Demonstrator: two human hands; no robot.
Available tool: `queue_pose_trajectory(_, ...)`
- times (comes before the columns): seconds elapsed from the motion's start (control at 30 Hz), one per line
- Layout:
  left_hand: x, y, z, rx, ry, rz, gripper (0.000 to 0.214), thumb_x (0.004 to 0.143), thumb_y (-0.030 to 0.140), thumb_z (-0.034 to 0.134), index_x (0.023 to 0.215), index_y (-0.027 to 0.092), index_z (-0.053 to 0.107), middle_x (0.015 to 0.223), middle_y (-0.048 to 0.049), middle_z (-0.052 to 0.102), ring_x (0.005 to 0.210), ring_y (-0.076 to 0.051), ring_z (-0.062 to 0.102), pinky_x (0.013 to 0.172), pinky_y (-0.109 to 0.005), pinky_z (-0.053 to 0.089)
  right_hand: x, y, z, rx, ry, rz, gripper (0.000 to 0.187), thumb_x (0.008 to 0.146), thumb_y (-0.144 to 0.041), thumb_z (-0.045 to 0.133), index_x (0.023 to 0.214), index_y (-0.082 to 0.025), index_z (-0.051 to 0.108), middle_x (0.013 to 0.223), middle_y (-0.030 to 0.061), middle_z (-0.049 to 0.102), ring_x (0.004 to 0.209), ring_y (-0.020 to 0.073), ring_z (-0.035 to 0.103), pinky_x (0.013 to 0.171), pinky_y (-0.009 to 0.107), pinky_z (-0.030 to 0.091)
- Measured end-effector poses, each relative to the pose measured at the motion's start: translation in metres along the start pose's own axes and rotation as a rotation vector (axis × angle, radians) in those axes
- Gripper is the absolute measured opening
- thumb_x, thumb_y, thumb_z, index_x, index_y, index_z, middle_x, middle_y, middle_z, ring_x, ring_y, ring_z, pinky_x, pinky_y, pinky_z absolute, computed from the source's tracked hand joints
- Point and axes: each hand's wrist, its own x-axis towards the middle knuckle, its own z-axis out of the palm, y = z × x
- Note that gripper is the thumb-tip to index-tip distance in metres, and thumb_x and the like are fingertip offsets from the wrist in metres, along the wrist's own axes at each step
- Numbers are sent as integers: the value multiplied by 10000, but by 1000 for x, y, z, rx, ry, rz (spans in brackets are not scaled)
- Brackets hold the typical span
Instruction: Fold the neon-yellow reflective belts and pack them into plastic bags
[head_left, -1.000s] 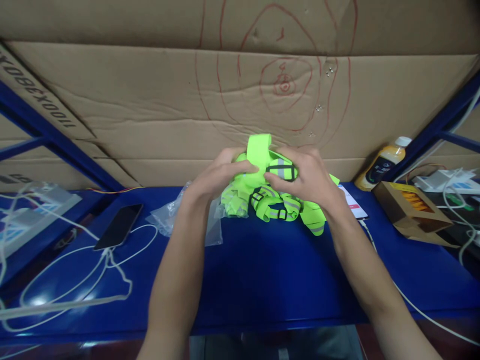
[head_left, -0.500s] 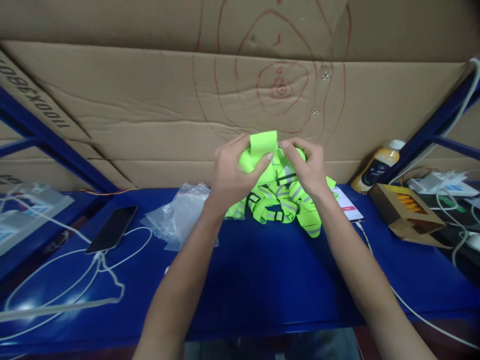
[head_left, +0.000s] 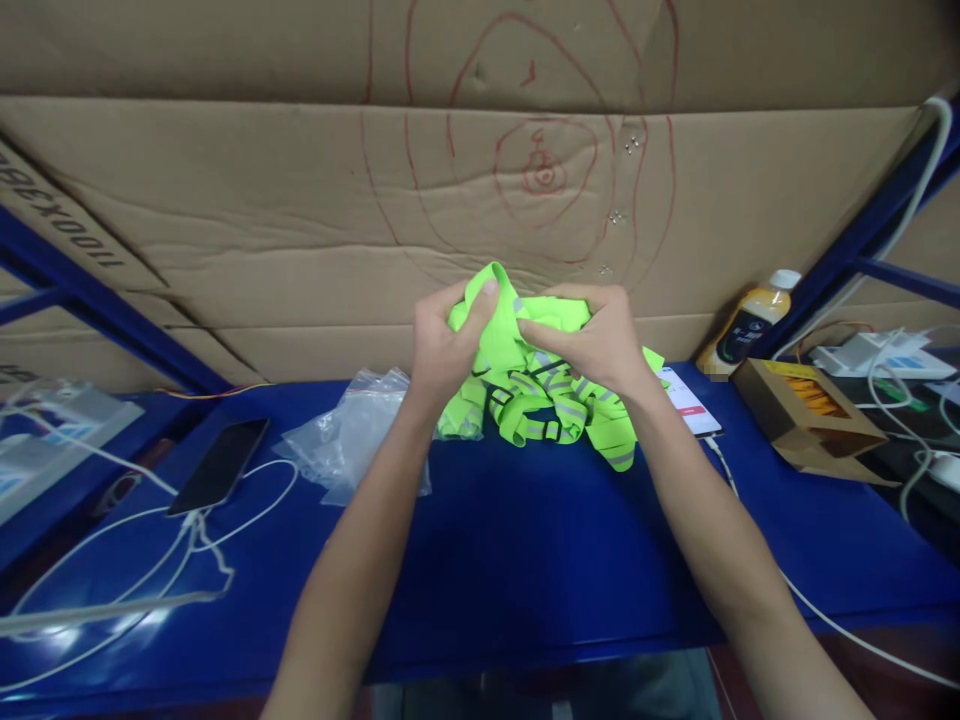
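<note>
Left thumb pressed flat on its face, the left hand (head_left: 444,335) pinches a yellow-green strap (head_left: 501,335); the right hand (head_left: 600,335) grips its other side between thumb and fingers. Most fingertips are hidden behind the fabric. The strap is held up over a tangled pile (head_left: 611,440) of similar straps, partly covered by the hands; how they interlace is hard to make out. They are flat webbing with grey stripes and black buckles. Crinkled clear plastic bags (head_left: 345,430) lie partly behind the left forearm. The right forearm partly covers a lit phone (head_left: 688,402), its text too small to read. The bottle (head_left: 756,318) has a dark label with illegible pale lettering. Behind, creased cardboard (head_left: 262,190) bears red hand-drawn rings and upside-down print, "1100X38", cut off at the edge.
</note>
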Motion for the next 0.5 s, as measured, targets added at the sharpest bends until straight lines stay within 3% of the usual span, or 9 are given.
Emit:
queue_pose_trajectory(0.13,5,-4,-12,-285,-173,-431,489,772,634,903,763,184,711,701,-32,679,575,-143,610,530,-258,487,-1,3,-1,-203,4,-251,244,852,-416,850,981,-210,870,961,49,862,856,247,791,831,373,603)
queue_pose_trajectory(0.3,4,4,-21,-456,-475,-635,576,732,717,892,893,179,764,765,-89,760,711,-263,760,636,-355,639,-5,-3,-13,-270,-53,-386,287,815,-478,894,997,-257,871,867,18,847,706,202,748,752,349,587)
queue_pose_trajectory(0.4,0,14,-10,-526,-437,-650,517,769,667,884,910,186,759,783,-83,767,685,-259,752,599,-361,641,-5,-8,-17,-209,18,-328,363,766,-580,918,952,-274,855,866,29,837,743,225,761,776,381,604)
queue_pose_trajectory(0.5,-2,21,5,-546,-232,-616,433,783,574,897,899,192,729,825,-67,773,695,-239,748,590,-344,629,-1,-10,-15,-114,38,-191,447,783,-674,875,1008,-290,840,946,56,841,951,292,798,827,411,629)
